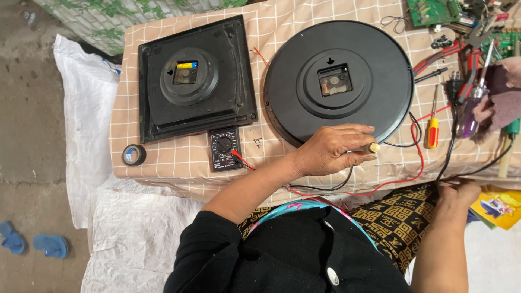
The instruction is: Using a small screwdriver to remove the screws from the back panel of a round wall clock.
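Head view looks down on a tabletop (163, 163) covered in a beige checked cloth; the landmark is the round black clock back (337, 81), the largest thing lying on it, with its small movement set in a square recess at the centre; left of the round clock, just apart from it, lies a square black clock back (196, 78) with a yellow-and-blue cell in its middle; right of the round clock a clutter of tools spreads out, among them red-handled pliers (445, 53), green circuit boards (431, 11) and a purple-handled screwdriver (471, 111); the left hand (334, 149) rests on the lower rim of the round clock, fingers curled and closed round a slim tool with a pale yellow tip (374, 147), from which black and red leads trail below the clock; the right hand (456, 192) sits below and right of the round clock at the tabletop edge, fingers pinched on a black wire (450, 152); below and left of the round clock, just under the square one, lies a small black multimeter (224, 147); further left of that sits a roll of black tape (133, 154); right of the round clock's lower rim lies a small yellow-handled screwdriver (432, 129).
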